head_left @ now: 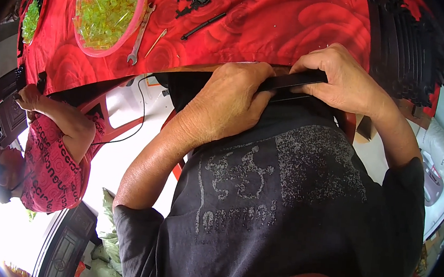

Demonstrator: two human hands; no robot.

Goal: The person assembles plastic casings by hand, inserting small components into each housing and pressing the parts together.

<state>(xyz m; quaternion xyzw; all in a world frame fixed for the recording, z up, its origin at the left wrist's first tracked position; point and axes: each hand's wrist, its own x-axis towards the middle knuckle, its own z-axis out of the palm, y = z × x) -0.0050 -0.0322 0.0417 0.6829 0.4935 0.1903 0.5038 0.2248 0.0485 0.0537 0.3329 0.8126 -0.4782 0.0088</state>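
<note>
Here the left hand [230, 102] and right hand [343, 78] both pinch one black plastic strip [295, 80] at the surface's [274, 27] near edge. Many strips (stacked by the right corner) [404, 49] look unworked, so much remains.

Both forearms reach forward, bent at the elbows; the left hand [230, 102] and right hand [343, 80] are curled in a closed grip, close together.

You're at a worktop [274, 22] draped in a red cloth with a rose pattern. Beneath its edge lies a pale floor [124, 109] crossed by red chair legs [108, 123]. A dark carved wooden door [64, 246] stands at lower left, where strong daylight [3, 225] floods in.
</note>
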